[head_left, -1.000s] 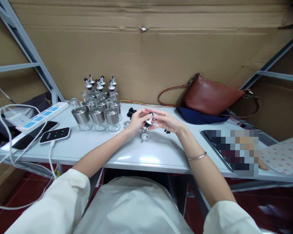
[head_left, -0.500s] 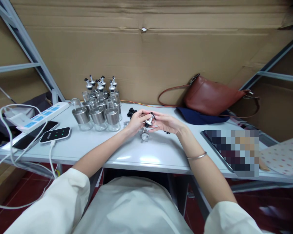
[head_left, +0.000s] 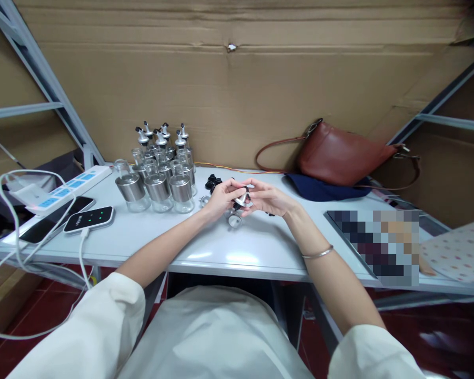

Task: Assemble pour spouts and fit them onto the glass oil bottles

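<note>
Both hands meet over the middle of the table around a silver and black pourer spout (head_left: 242, 199). My left hand (head_left: 220, 200) grips it from the left, fingers closed on its metal cone. From the right, the fingertips of my right hand (head_left: 269, 198) pinch at its upper black tip, partly hiding it. Just beneath lies another metal pourer part (head_left: 234, 220) on the tabletop. Small black plastic pieces (head_left: 212, 182) sit behind my left hand. To the left stand several glass bottles with steel bands (head_left: 157, 188); those at the back carry pourer spouts (head_left: 160, 138).
On the left are a power strip (head_left: 77, 184), a dark phone (head_left: 55, 223) and a white device (head_left: 89, 219) with cables. A brown handbag (head_left: 339, 155) rests on dark blue cloth (head_left: 319, 189) at the back right. A blurred-out flat item (head_left: 373, 247) lies at the right.
My right fingers have shifted slightly around the spout's tip, and the spout has turned a little in my hands. The bottles have not moved.
</note>
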`<action>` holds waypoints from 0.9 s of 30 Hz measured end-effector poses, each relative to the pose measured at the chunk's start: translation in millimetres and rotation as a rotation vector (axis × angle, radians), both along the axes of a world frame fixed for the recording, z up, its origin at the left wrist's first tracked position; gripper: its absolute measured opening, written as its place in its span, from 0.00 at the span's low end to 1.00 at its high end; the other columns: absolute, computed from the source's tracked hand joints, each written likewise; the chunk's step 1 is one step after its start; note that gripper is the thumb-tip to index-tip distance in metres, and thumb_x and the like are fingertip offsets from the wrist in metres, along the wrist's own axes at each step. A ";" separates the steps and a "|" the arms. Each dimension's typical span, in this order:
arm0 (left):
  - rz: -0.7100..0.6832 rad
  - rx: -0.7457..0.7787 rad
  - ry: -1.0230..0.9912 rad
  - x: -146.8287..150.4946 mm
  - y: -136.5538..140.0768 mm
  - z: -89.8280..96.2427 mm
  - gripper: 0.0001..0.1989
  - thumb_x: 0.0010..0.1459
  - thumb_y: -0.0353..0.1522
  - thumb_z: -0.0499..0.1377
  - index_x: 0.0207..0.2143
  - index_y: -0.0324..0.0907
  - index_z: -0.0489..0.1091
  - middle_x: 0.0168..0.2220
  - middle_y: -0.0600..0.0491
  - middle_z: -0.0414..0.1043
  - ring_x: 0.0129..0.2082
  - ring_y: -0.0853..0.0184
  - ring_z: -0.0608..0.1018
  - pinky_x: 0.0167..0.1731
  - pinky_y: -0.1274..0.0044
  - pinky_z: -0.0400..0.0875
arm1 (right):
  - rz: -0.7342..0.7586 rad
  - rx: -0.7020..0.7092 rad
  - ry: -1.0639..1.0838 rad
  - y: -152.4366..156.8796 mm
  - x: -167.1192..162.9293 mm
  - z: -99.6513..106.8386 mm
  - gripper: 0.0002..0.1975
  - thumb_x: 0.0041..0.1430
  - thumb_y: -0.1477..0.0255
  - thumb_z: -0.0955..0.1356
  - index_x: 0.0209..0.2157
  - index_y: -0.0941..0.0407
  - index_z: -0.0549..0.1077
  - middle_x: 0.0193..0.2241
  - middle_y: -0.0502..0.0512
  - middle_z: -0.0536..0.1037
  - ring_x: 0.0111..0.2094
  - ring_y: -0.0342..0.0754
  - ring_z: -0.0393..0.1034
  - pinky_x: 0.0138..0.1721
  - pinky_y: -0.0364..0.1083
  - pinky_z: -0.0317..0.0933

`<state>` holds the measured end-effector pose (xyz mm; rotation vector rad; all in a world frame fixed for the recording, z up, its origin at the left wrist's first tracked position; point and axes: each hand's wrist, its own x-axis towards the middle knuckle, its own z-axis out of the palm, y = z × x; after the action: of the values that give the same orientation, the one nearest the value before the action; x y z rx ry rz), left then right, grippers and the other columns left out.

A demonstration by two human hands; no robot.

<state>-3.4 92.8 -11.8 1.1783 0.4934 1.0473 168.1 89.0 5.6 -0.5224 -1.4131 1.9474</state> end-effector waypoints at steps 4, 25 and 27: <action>0.020 0.013 0.008 1.5 -0.1 0.8 0.22 0.40 0.40 0.69 0.29 0.39 0.61 0.24 0.56 0.71 0.23 0.68 0.76 0.23 0.76 0.73 | -0.036 -0.005 -0.009 -0.3 -2.4 1.3 0.14 0.52 0.78 0.68 0.41 0.55 0.65 0.27 0.47 0.73 0.26 0.42 0.71 0.34 0.53 0.73; 1.009 1.121 0.766 -53.5 -20.5 58.1 0.09 0.58 0.31 0.55 0.42 0.42 0.67 0.48 0.49 0.70 0.51 0.61 0.67 0.53 0.67 0.58 | -0.365 0.145 -0.036 -2.5 -14.2 10.1 0.14 0.46 0.66 0.74 0.35 0.56 0.76 0.33 0.54 0.77 0.33 0.45 0.72 0.30 0.42 0.61; 1.140 0.997 0.758 -74.1 -22.8 59.8 0.15 0.55 0.29 0.57 0.47 0.42 0.64 0.51 0.47 0.66 0.55 0.59 0.65 0.57 0.65 0.56 | -0.371 0.136 -0.019 -4.0 -13.6 12.5 0.15 0.46 0.66 0.74 0.35 0.57 0.75 0.34 0.55 0.77 0.34 0.45 0.72 0.30 0.42 0.60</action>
<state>-77.5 70.0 47.9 2.3089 1.4404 1.9079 154.5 85.0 18.1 -0.6861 -1.3395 1.5447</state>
